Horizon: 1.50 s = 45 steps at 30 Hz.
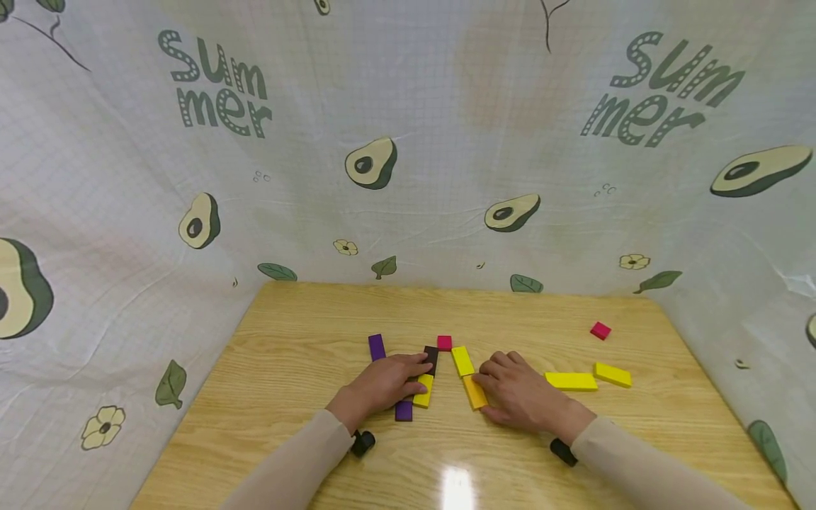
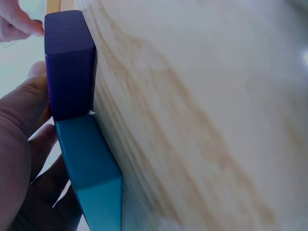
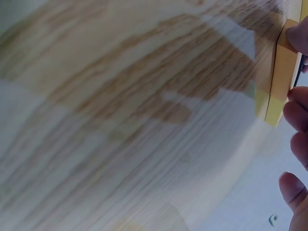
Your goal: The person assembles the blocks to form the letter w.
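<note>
- Smooth orange box-shaped block (image 1: 474, 397): on the streaky wood-grain bench (image 1: 306, 333), at five o'clock in the head view; right grip (image 1: 518, 391) pinches it.
- Left grip (image 1: 387, 382), not clenched, touches a flat black oblong block (image 1: 431, 350).

The left grip (image 1: 387, 382) touches a black block (image 1: 433, 352) while the right grip (image 1: 518, 391) pinches an orange block (image 1: 474, 394).

Curtained-off nook, avocado-print cloth (image 1: 433, 106) behind a wood-grain table (image 1: 319, 315)
</note>
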Available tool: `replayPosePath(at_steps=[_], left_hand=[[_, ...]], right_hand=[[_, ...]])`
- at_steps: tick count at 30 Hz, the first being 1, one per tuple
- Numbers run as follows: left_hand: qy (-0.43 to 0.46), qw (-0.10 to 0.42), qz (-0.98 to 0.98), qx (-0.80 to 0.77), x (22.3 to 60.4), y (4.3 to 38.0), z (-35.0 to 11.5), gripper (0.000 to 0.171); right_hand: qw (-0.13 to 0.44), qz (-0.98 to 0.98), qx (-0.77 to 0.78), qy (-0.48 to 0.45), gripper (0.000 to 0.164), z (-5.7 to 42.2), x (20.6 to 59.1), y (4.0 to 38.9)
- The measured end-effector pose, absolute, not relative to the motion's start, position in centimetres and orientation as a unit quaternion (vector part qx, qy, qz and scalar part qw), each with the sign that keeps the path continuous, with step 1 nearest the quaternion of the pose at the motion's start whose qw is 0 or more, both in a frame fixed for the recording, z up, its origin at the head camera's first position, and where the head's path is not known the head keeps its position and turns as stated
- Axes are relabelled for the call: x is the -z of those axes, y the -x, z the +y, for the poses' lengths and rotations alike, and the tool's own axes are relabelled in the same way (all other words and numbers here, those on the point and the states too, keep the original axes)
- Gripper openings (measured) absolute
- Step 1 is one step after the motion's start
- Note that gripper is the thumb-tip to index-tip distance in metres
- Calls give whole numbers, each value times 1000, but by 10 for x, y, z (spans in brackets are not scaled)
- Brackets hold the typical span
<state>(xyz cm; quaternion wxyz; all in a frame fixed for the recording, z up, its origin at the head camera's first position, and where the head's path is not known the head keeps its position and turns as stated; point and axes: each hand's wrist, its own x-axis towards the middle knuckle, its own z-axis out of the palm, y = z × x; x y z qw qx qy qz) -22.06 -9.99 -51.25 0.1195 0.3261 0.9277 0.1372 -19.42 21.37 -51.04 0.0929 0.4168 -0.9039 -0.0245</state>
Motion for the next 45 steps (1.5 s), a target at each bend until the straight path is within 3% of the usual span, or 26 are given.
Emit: replayPosePath(at_steps=[45], left_hand=[[-352, 92, 926, -100, 508, 224, -98, 51]], right_hand=[[86, -908, 12, -409, 51, 211, 511, 193]])
